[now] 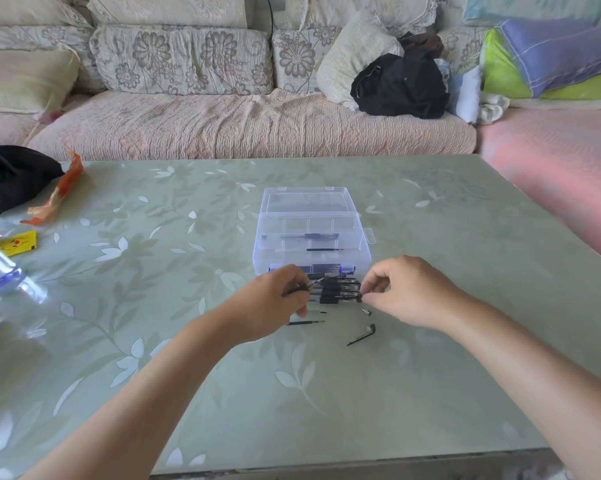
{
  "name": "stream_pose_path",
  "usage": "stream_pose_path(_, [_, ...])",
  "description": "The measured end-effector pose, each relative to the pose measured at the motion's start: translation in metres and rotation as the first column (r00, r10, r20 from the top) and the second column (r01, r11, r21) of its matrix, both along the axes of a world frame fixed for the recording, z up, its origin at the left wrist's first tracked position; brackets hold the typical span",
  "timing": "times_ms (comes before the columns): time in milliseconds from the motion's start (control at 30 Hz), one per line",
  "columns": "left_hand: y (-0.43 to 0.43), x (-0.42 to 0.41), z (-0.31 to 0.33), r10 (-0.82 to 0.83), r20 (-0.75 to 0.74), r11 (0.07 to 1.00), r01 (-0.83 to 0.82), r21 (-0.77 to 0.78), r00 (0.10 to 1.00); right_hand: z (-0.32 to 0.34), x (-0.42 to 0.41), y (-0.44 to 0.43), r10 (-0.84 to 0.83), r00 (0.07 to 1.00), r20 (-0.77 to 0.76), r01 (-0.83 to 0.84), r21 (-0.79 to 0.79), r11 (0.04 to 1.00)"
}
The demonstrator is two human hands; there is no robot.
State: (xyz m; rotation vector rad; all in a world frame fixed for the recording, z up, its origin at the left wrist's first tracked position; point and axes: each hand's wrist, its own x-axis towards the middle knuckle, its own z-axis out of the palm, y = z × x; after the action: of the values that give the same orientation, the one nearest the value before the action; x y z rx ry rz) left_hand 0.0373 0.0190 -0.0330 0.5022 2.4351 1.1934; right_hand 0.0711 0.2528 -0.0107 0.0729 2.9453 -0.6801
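Observation:
A clear plastic box [311, 233] with its lid open stands mid-table, with a pen and a refill inside. Just in front of it lies a row of several black pens [335, 289]. My left hand [275, 303] pinches the tip end of one pen, which slants up toward the box. My right hand [410, 292] pinches a small dark part at the right end of the row. Two loose refills [306, 322], a small metal tip [366, 311] and a black pen cap [363, 335] lie on the table below the row.
The green floral table [292, 393] also carries a black plastic bag [12, 178], an orange wrapper [58, 192], a yellow packet [17, 242] and a clear bottle [5, 271] at the left. A sofa [243, 123] with cushions stands behind.

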Motion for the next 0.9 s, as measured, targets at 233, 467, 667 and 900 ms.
stream_pose_path(233, [0.003,0.004,0.002,-0.013,-0.057,0.995,0.008,-0.097,0.998,-0.004,0.006,-0.003,0.052,0.998,0.028,-0.056,0.170,0.984])
stream_pose_path(467, [0.003,0.006,0.001,-0.006,-0.056,0.992,-0.001,-0.129,0.998,-0.011,0.006,-0.011,0.110,0.994,-0.010,-0.107,0.152,0.983])
stream_pose_path(667, [0.002,0.006,0.003,0.002,-0.074,0.994,-0.010,-0.105,0.997,-0.003,0.001,-0.013,0.143,0.979,-0.146,-0.144,0.002,0.990])
stream_pose_path(900, [0.002,0.005,0.005,0.003,-0.081,0.998,-0.008,-0.067,0.997,0.005,0.003,-0.022,-0.058,0.989,-0.134,-0.010,-0.457,0.889])
